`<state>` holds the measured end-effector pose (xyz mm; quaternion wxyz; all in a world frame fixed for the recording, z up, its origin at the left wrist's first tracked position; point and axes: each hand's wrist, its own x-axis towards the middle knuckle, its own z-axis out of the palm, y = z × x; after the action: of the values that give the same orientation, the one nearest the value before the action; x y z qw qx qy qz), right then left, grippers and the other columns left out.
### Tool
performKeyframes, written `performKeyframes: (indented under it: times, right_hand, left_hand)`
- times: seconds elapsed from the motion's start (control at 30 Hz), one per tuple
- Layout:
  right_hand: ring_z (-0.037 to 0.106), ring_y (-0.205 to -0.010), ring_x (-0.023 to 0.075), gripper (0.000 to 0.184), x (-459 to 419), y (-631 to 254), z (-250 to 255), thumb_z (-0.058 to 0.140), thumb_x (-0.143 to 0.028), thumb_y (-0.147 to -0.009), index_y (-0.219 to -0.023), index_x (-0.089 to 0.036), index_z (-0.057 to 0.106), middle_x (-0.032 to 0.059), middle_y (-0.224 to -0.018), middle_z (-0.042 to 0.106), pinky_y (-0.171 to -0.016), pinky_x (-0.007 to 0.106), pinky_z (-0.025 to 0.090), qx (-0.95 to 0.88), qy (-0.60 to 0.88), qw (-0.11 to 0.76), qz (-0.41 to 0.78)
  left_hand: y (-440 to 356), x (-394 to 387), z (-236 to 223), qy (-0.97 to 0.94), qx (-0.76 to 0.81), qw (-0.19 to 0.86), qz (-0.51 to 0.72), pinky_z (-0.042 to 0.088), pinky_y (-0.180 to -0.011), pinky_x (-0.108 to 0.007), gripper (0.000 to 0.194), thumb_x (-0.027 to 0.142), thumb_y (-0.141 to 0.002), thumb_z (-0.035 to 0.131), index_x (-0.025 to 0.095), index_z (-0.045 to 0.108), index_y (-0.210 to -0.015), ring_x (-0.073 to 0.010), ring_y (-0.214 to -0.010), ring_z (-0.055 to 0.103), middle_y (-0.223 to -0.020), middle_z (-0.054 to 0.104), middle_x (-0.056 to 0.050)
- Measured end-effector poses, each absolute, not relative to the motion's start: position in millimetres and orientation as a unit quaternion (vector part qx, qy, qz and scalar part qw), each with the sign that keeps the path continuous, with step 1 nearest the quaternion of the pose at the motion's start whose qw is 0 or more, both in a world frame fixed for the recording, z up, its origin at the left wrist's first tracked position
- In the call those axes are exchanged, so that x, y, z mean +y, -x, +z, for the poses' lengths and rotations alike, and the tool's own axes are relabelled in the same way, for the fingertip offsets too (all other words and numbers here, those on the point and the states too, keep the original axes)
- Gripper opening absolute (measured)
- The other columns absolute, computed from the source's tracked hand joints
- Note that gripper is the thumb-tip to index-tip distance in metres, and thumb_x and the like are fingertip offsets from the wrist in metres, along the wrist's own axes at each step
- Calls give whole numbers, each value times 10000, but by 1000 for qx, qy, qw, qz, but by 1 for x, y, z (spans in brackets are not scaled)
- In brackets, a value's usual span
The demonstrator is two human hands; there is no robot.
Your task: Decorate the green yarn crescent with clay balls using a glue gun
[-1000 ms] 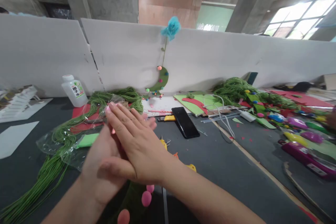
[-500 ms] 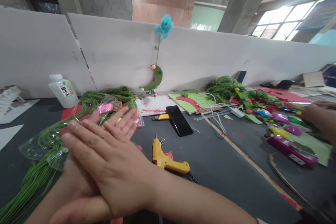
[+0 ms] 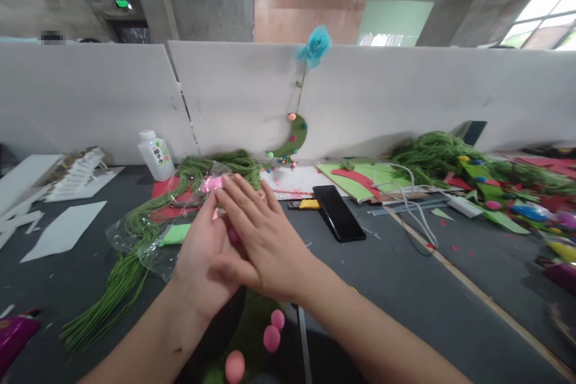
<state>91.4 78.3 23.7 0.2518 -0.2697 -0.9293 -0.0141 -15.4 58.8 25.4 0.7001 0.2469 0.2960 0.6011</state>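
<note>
My left hand [image 3: 200, 264] is held palm up with its fingers stretched out. Across it lies my right hand [image 3: 265, 240], flat, palm down and fingers straight, so the two palms face each other. A bit of magenta [image 3: 233, 235] shows between the hands; whether it lies in the palm or behind is unclear. Below my hands are pink balls: a large one [image 3: 235, 366], a middle one [image 3: 272, 338] and a small one [image 3: 278, 319]. Behind my fingers lie a bright pink lump [image 3: 211, 184] in clear plastic and a light green packet [image 3: 175, 234].
Green cords [image 3: 114, 294] run along the left, near a white bottle [image 3: 155, 156]. Ahead are a black phone [image 3: 338, 213], a yellow cutter [image 3: 309, 204] and a white cable [image 3: 425, 222]. A green crescent [image 3: 297, 135] with coloured balls stands against the white partition [image 3: 238, 90].
The view has swung left and down, bringing the pink balls into sight. My hands stay pressed together but have turned, the right sliding over the left. The yellow glue gun is now mostly hidden.
</note>
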Motion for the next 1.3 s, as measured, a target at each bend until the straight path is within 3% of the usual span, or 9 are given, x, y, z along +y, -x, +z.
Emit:
performKeyframes:
  times: [0.23,0.53,0.77,0.87,0.97,1.03,1.1,1.17,1.3]
  right_hand:
    - [57,-1441,249,703,87,-105,28,314,-593,-918,-1442,-124,312,83,-1550,206,-1158,533,50,-941,279,190,20]
    - [326,-1369,239,358,92,-104,28,391,-318,-960,-1222,-185,594,45,-1396,516,-1146,520,178,-931,268,247,-24]
    - [385,-1330,282,270,91,-100,23,472,-284,-915,-1030,-181,693,80,-1324,584,-1133,557,169,-923,267,268,-65]
    - [344,-1356,280,334,85,-98,29,509,-308,-887,-1168,-167,620,82,-1367,542,-1143,532,160,-941,241,236,-37]
    - [468,-1265,301,482,79,-119,41,578,-359,-836,-1266,-149,524,138,-1373,516,-1037,472,382,-942,285,176,-1]
    - [646,-1004,319,386,74,-143,43,608,-317,-809,-1149,-136,588,154,-1146,650,-825,441,521,-921,382,72,4]
    - [694,-790,321,238,67,-168,34,623,-232,-769,-983,-133,655,128,-928,688,-662,411,535,-891,448,-81,3]
    - [690,-813,320,239,59,-183,16,591,-103,-721,-946,-130,666,132,-951,671,-672,398,525,-861,478,-170,12]
    - [656,-918,303,459,46,-184,-23,444,15,-717,-1136,-107,587,155,-1032,632,-744,409,509,-847,508,-157,8]
  left_hand:
    - [30,65,29,-174,276,752,573,534,-874,-396,500,438,-952,292,120,527,-1258,-233,-1000,671,-1045,705,-140]
    - [30,66,31,-114,247,759,592,531,-503,-216,432,339,-977,272,82,618,-1000,-134,-598,663,-714,676,-74]
    - [29,33,9,-200,310,710,600,563,-770,-297,180,99,-872,517,110,648,-749,-102,-653,641,-699,669,-29]
    - [39,24,2,-254,361,674,592,557,-721,-244,122,134,-852,575,107,673,-785,-103,-666,644,-733,692,-45]
    - [58,16,-3,-273,445,635,569,551,-693,-222,118,194,-841,609,110,688,-865,-134,-717,675,-786,724,-77]
    - [74,10,-7,-271,493,613,554,545,-674,-213,125,221,-833,623,121,688,-872,-140,-717,680,-793,731,-77]
    - [91,2,-15,-269,523,601,541,528,-626,-193,135,258,-826,635,136,687,-849,-125,-665,665,-756,721,-52]
    - [103,-6,-24,-274,544,594,525,482,-548,-159,170,312,-810,654,147,690,-827,-86,-566,610,-678,681,-10]
    - [112,-22,-39,-293,572,594,483,436,-554,-137,204,325,-742,728,175,704,-878,-57,-557,545,-679,639,25]
